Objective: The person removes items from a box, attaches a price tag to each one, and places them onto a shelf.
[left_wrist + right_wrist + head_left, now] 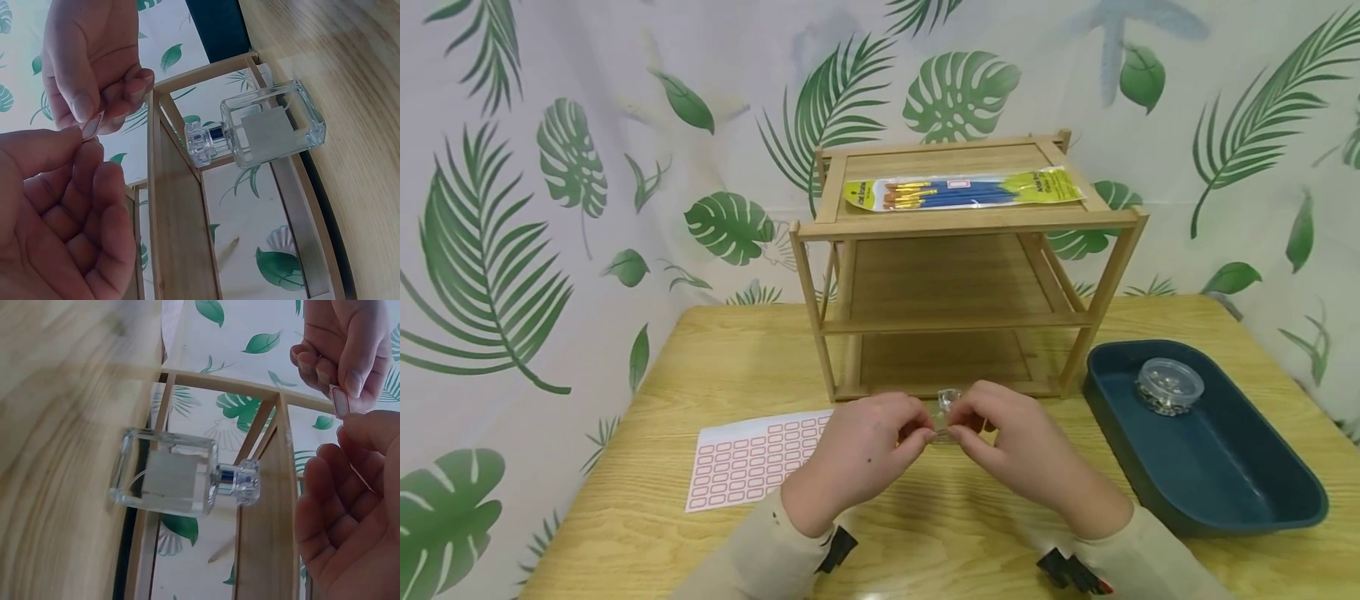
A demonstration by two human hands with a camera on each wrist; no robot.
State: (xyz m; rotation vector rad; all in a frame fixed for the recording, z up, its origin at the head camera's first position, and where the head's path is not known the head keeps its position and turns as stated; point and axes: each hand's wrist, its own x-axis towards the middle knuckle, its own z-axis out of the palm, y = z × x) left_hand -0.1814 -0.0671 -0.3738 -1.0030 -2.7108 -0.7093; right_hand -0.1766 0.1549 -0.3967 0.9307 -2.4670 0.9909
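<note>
A small white label sticker [92,126] with a red border is stretched between my two hands. My left hand [871,442] pinches one end of it between thumb and forefinger. At the other end, the thumb and forefinger of my right hand [1011,442] pinch it too. The fingertips of both hands nearly meet. Just beyond them, a clear glass perfume bottle [172,475] with a faceted clear cap stands upright on the table, touched by neither hand. In the head view, my hands hide most of the bottle [948,398].
A sheet of red-bordered labels [745,461] lies left of my left hand. Behind the bottle stands a wooden tiered rack [962,320], with a packet of paintbrushes [962,190] on top. At right, a dark blue tub [1213,467] contains a round clear container [1170,385] of small items.
</note>
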